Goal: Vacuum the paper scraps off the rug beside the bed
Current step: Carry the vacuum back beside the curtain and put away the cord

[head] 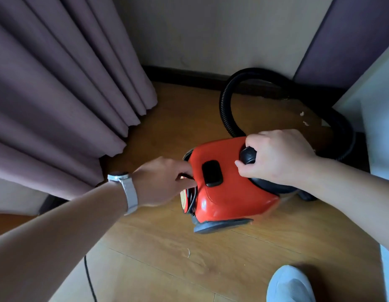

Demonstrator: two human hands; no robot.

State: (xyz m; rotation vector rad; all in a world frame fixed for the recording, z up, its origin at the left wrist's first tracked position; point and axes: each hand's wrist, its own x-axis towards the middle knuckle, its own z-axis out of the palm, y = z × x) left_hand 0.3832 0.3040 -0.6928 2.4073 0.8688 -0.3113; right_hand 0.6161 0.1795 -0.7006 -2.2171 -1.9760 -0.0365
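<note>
A red canister vacuum with a black button on top sits on the wooden floor. Its black ribbed hose loops up behind it toward the wall. My right hand is closed around the black handle knob on the vacuum's top right. My left hand, with a white watch on the wrist, reaches to the vacuum's left side, fingers pinching the black power cord wound there. Two small paper scraps lie on the floor behind the vacuum. No rug is in view.
Purple curtains hang to the floor on the left. A white furniture side stands at the right, a dark baseboard runs along the back wall. A thin black cable trails at bottom left, and my slippered foot is at bottom right.
</note>
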